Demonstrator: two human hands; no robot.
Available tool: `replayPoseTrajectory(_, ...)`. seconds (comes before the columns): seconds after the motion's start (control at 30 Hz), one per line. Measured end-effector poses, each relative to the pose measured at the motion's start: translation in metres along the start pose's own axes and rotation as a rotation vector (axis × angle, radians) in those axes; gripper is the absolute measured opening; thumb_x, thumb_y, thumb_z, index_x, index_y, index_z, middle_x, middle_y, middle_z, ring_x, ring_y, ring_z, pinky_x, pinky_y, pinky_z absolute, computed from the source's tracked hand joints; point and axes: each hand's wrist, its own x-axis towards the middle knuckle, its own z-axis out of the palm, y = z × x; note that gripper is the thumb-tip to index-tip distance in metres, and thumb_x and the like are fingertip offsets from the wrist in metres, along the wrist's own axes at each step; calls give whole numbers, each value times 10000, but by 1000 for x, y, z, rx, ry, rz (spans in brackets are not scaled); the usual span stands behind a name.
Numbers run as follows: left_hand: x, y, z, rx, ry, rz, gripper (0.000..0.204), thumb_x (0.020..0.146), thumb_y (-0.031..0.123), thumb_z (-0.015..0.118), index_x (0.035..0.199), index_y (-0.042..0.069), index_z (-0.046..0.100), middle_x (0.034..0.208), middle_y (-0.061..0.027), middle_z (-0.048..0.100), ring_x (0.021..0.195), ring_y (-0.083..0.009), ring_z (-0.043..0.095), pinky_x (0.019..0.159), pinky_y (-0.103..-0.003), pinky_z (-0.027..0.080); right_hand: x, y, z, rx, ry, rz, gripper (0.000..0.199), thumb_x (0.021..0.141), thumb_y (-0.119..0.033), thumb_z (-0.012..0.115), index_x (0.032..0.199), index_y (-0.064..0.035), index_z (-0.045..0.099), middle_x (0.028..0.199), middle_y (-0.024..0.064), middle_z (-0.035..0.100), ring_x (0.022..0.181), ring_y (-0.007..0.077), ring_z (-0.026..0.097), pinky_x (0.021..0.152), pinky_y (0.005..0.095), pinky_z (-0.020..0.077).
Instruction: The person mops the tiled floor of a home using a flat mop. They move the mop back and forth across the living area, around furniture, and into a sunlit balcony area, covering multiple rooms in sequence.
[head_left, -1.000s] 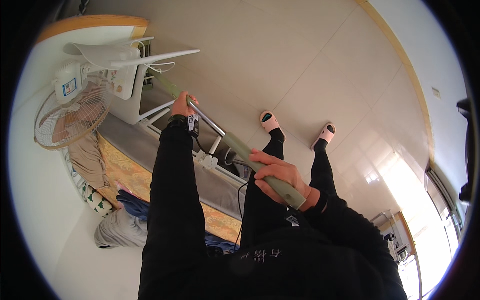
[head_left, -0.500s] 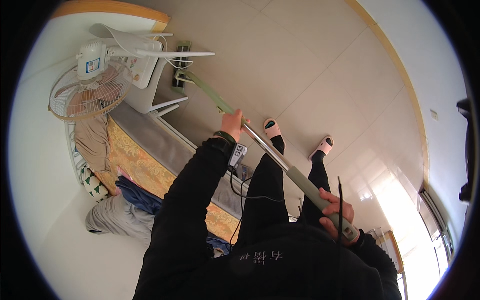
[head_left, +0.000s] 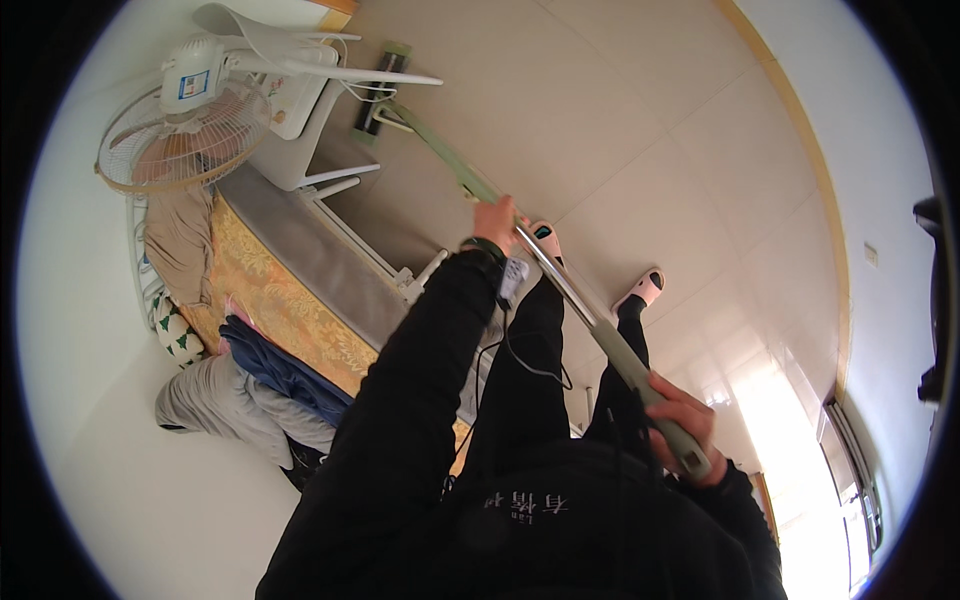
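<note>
A long sponge mop point(head_left: 560, 282) slants across the view, with a green grip, a bare metal tube and a green lower shaft. My left hand point(head_left: 493, 221) is closed around the shaft partway down, where green meets metal. Near the top end of the grip, my right hand point(head_left: 684, 415) is wrapped round it, close to my body. The dark mop head point(head_left: 378, 95) with green ends lies on the tiled floor beside a white chair's legs. Part of the head is hidden by a chair leg and a white cord.
At the left stands the white chair point(head_left: 310, 100) with a fan point(head_left: 185, 130) by it. Below them is a bed point(head_left: 270, 290) with clothes point(head_left: 280, 380) on it. My feet in pink slippers point(head_left: 640, 288) stand on the tiles point(head_left: 620, 130). A wall borders the right.
The mop head has slid forward and a little to the right along the floor. My left hand has moved forward and right with the shaft; both hands keep their hold.
</note>
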Motion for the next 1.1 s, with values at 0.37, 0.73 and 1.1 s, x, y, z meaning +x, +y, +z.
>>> replayPoseTrajectory(0.37,34,54,-85,857,-224,1016,164,879,169,524,818,18,544,746,-121,616,592,-237,621,474,-367,484,68,1,18,41,-59,-89,271,791,-33,744,1038,-16,634,1271,258,590,1107,371,636,911,391,525)
replayPoseTrajectory(0.73,64,84,-77,342,-112,400,348,953,270,389,877,-22,563,786,-179,648,624,-271,608,572,-392,535,130,-9,19,66,-57,-12,299,744,39,730,1025,-23,650,1251,240,610,1033,330,662,866,348,527)
replayPoseTrajectory(1.1,-56,28,52,-397,-188,-44,212,893,140,494,940,-60,443,826,-151,501,709,-288,605,657,-446,558,40,-93,-80,-303,-80,-59,245,692,-61,721,925,-40,647,1167,279,645,1014,381,682,851,376,544)
